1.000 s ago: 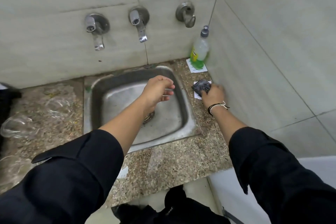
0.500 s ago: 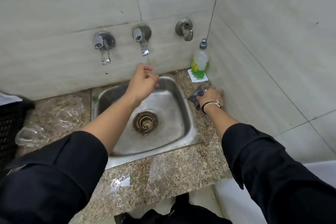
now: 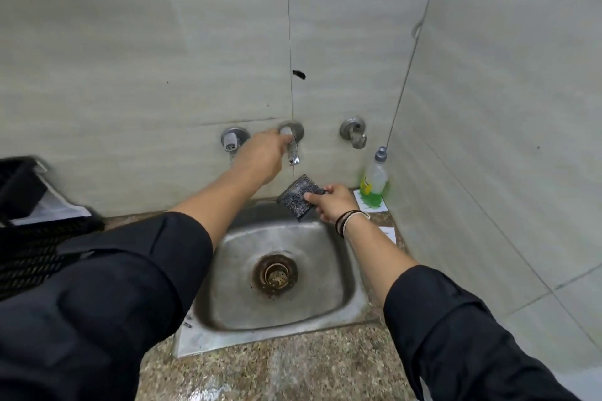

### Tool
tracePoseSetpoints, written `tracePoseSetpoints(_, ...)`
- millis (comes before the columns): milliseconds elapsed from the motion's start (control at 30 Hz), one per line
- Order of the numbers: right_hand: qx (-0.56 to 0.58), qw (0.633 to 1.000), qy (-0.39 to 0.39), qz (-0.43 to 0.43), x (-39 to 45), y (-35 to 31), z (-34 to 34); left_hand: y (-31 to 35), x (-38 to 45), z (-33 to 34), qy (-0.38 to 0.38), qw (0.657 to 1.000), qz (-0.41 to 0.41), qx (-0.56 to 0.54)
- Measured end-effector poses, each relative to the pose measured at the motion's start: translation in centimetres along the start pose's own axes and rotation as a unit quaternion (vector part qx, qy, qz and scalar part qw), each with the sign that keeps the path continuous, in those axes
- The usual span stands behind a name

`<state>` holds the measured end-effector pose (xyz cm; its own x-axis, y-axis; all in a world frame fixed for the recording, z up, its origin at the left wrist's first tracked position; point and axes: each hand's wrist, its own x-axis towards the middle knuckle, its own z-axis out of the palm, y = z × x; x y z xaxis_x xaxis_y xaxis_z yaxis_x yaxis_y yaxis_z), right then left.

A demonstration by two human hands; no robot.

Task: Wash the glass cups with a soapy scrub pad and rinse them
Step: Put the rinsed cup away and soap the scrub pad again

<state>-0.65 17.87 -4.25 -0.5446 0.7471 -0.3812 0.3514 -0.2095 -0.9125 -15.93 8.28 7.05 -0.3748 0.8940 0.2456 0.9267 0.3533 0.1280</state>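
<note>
L hand (image 3: 264, 153) on tap (image 3: 292, 146), R hand (image 3: 335, 205) grips scrub pad (image 3: 298, 198).

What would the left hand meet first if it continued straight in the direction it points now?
Most likely the middle tap: the left hand reaches toward the wall and its fingers look already at the tap's handle, though depth is unclear. Behind the tap is the tiled wall.
</note>
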Motion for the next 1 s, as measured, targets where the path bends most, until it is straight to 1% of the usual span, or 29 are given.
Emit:
tracePoseSetpoints(100, 0.021, 1.000, -0.003, -0.006, -0.4, -0.9, 0.6, -0.4, 0.9, -0.6, 0.028, 0.998, 0.033, 0.038)
tracePoseSetpoints(200, 0.043, 0.999, 0.008, -0.001, -0.3, -1.0, 0.9, -0.5, 1.7, -0.9, 0.026, 0.995, 0.076, 0.054)
tracePoseSetpoints(267, 0.045, 0.999, 0.008, -0.004, -0.3, -1.0, 1.0, -0.7, 1.9, -0.7, 0.029, 0.994, 0.093, 0.043)
tracePoseSetpoints(400, 0.054, 0.998, 0.005, -0.012, -0.1, -1.2, 1.2, -1.7, 2.1, 0.5, 0.065, 0.992, 0.112, -0.005)
tracePoseSetpoints(567, 0.061, 0.998, 0.000, -0.019, 0.3, -1.0, 1.9, 0.2, 2.4, 0.7, 0.078, 0.992, 0.087, -0.055)
tracePoseSetpoints(667, 0.073, 0.997, 0.009, -0.022, 0.7, -1.2, 2.1, 1.0, 3.4, 1.3, 0.077, 0.991, 0.043, -0.097)
tracePoseSetpoints(767, 0.049, 0.998, 0.010, -0.026, 1.3, -1.1, 1.8, 0.4, 4.6, 1.4, 0.073, 0.990, 0.004, -0.123)
tracePoseSetpoints(833, 0.036, 0.999, -0.001, -0.028, 1.7, -1.0, 1.7, 0.1, 5.5, 1.1, 0.068, 0.992, 0.003, -0.109)
tracePoseSetpoints(933, 0.039, 0.999, -0.014, -0.031, 2.2, -0.7, 1.7, 0.1, 6.8, 0.6, 0.033, 0.997, 0.017, -0.068)
tracePoseSetpoints(1000, 0.028, 0.999, -0.017, -0.038, 2.5, -0.6, 1.7, 0.0, 7.0, 0.5, 0.026, 0.998, 0.018, -0.057)
